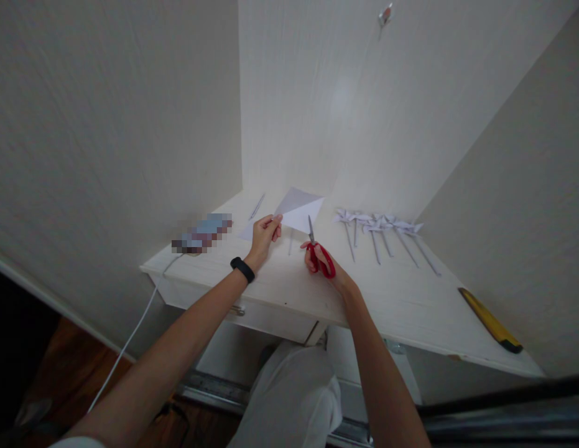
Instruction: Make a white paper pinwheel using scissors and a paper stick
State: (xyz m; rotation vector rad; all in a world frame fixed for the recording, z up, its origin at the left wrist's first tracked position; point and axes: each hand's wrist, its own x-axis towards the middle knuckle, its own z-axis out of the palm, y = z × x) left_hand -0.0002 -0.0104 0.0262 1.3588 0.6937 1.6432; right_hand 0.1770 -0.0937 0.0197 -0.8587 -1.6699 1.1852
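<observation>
My left hand [265, 236], with a black band at the wrist, pinches the left corner of a square sheet of white paper [301, 208]. A crease runs across the sheet, which is held up off the desk. Red-handled scissors [321, 260] sit in my right hand [333, 270], fingers through the loops. Their blades point up beside the paper's lower right edge and look closed or nearly so. Whether they touch the paper I cannot tell. Under the sheet, a thin white stick [290, 242] lies on the desk, its upper end hidden.
Several paper pinwheels on sticks [377, 224] lie in a row on the right of the white desk [289, 292]. A blurred-out device [203, 233] with a white cable is at the left. A pen-like stick [257, 206] lies behind my left hand. A yellow-and-black tool [489, 320] rests far right. Walls enclose the desk.
</observation>
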